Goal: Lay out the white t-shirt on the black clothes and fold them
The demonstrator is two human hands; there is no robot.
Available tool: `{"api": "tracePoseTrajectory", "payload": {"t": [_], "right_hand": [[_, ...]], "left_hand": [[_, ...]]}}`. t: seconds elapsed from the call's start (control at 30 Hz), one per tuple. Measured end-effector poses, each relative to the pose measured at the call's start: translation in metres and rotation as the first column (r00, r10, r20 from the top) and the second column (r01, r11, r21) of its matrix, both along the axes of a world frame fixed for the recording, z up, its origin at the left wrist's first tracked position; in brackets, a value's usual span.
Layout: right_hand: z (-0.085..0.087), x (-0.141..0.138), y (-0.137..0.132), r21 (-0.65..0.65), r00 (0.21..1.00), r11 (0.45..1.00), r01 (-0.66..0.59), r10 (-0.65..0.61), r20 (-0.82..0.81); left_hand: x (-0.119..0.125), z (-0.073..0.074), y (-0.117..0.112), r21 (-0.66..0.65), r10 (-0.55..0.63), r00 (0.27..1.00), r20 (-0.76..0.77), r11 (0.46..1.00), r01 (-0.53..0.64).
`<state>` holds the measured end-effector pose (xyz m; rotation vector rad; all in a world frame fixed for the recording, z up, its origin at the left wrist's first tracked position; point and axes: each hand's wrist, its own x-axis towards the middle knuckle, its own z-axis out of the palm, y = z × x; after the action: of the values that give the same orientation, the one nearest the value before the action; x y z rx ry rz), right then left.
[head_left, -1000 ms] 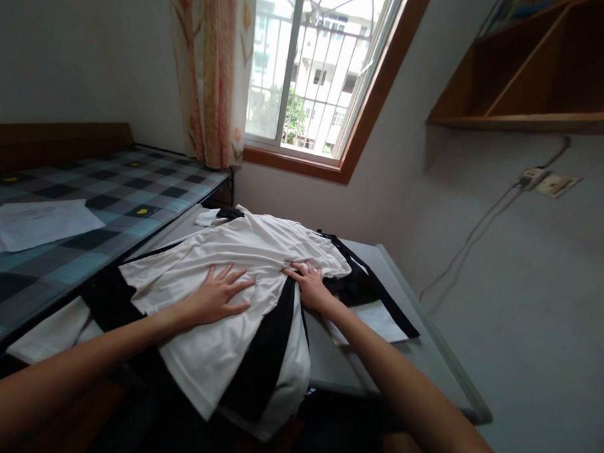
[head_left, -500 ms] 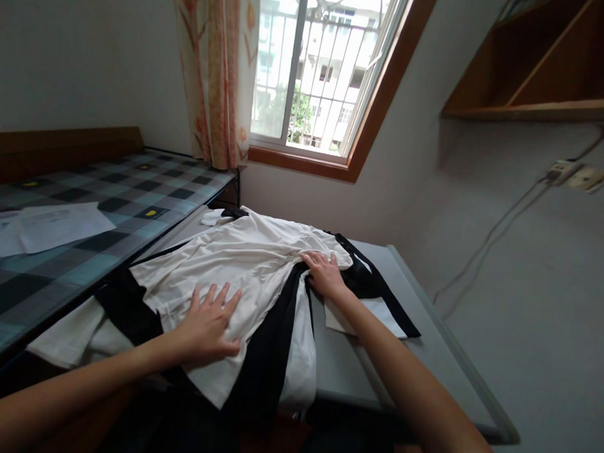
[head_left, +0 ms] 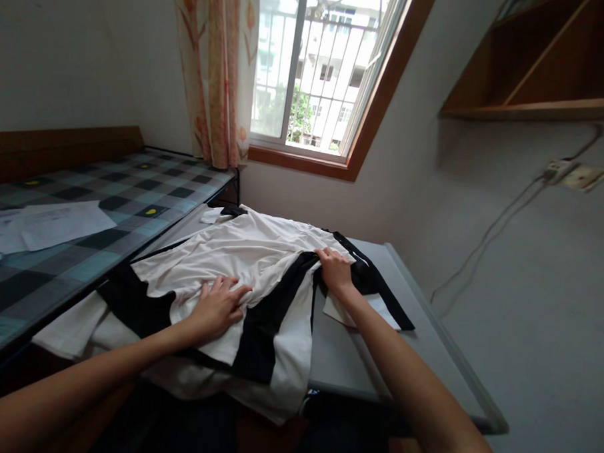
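A wrinkled white-and-black shirt (head_left: 261, 235) lies spread over a grey table, its near hem hanging past the front edge. My left hand (head_left: 218, 308) rests palm down on the white cloth, fingers somewhat apart, with the fabric bunched around the fingertips. Farther right, my right hand (head_left: 335, 269) has bent fingers closed on the shirt's right side, at the upper end of a black panel (head_left: 270, 325). A white sleeve end (head_left: 72, 326) sticks out at the left. Beyond my right wrist lie a black strip (head_left: 389, 294) and a white piece of cloth (head_left: 381, 311).
The grey table (head_left: 426, 359) meets the wall on the right. To the left is a bed with a checked cover (head_left: 173, 194), with papers (head_left: 64, 226) on it. Ahead are a curtain (head_left: 221, 76) and a barred window. A wooden shelf (head_left: 537, 106) and a wall socket (head_left: 582, 175) are at the right.
My left hand has slid slightly forward and right, bunching the white cloth. My right hand has shifted a little right, its fingers more bent. More of the black panel and the lower white hem show.
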<state>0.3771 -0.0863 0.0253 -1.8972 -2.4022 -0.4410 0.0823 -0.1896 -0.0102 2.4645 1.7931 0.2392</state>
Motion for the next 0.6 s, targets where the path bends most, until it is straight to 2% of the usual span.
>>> {"api": "tracePoseTrajectory", "payload": {"t": [0.17, 0.37, 0.5, 0.6], "right_hand": [[-0.003, -0.002, 0.000, -0.042, 1.000, 0.999, -0.001, 0.001, 0.010], [-0.012, 0.002, -0.003, -0.046, 1.000, 0.999, -0.006, 0.007, 0.020], [-0.013, 0.012, -0.007, -0.051, 1.000, 0.999, 0.005, -0.003, 0.031], [-0.015, 0.023, -0.019, -0.032, 0.999, 0.999, 0.021, -0.019, 0.051]], "left_hand": [[-0.010, 0.004, 0.031, -0.010, -0.018, 1.000, -0.019, 1.000, 0.018], [-0.023, 0.001, 0.097, 0.039, -0.020, 1.000, -0.023, 0.999, 0.021], [-0.014, 0.008, 0.141, 0.073, -0.124, 0.991, 0.042, 0.990, 0.121], [0.003, 0.019, 0.162, 0.102, -0.213, 0.971, 0.112, 0.974, 0.202]]}}
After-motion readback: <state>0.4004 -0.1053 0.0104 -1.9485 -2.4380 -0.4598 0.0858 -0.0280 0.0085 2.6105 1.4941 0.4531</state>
